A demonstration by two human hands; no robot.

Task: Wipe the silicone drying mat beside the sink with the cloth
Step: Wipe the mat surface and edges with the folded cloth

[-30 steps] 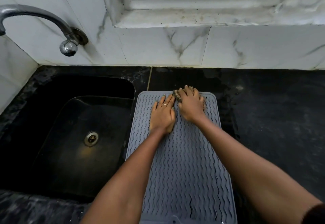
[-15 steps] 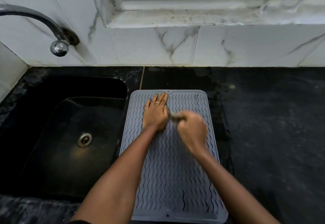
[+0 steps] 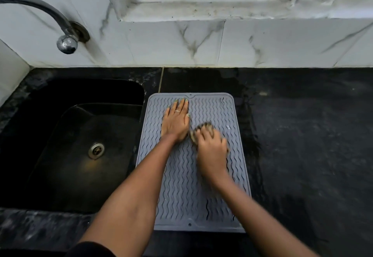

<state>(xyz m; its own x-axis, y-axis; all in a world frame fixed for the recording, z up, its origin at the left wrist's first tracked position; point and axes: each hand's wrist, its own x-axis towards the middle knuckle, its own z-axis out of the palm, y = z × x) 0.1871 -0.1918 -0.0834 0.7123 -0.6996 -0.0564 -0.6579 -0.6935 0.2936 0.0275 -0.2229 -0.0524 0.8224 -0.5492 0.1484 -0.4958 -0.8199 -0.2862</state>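
The grey ribbed mat lies flat on the dark counter, directly under both hands and just right of the black sink. The left hand rests flat on the mat's far left portion, fingers straight and together, fingertips near the far edge; it holds nothing and appears to be pinning the mat in place. The right hand, just beside and slightly nearer the body than the left, has its fingers curled over a small dark bunched cloth, which shows only beyond the knuckles and is pressed against the mat's middle. That hand is blurred, so the exact grip is unclear. Judgement: the wiping step is in hand, working the central strip. The near part of the mat, under the forearms, and the right-hand edge remain to be covered; the next stroke calls for steady downward pressure along the ribs while the left hand keeps the mat from sliding. Beyond the left hand, a chrome tap projects from the marbled white wall above the sink.
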